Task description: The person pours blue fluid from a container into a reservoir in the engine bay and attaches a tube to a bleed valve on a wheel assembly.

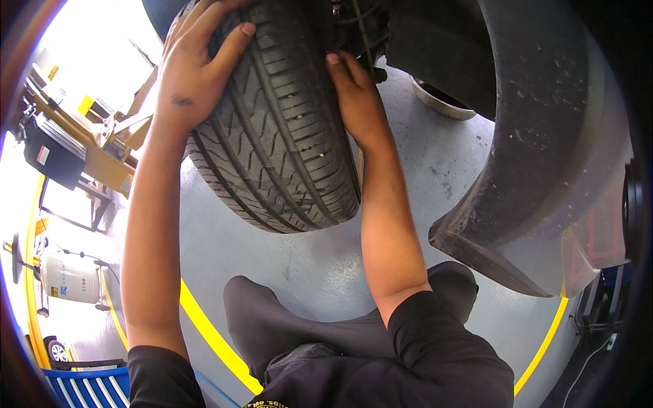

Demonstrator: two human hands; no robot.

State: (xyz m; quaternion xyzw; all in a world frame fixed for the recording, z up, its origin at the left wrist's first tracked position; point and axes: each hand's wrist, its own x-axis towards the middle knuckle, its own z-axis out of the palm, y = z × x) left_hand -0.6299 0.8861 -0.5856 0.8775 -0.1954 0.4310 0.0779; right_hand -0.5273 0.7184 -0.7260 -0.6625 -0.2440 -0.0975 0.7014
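Note:
A black car tire [286,136] stands upright in front of me, its grooved tread facing me. My left hand [198,61] grips its left shoulder, thumb on the tread and fingers reaching over toward the far side. My right hand [358,98] presses against the right sidewall, fingers pointing upward close to dark underbody parts [367,34]. The tire is held between both hands. Its upper end runs out of the picture, and I cannot tell whether it is fixed to the car.
A dark, scuffed bumper edge [476,217] curves down at the right. Behind it, a pale round pan [445,103] sits on the grey floor [299,272]. A yellow floor line [211,333] runs at the lower left. Workshop machines [54,149] and a white tank [70,277] stand farther left.

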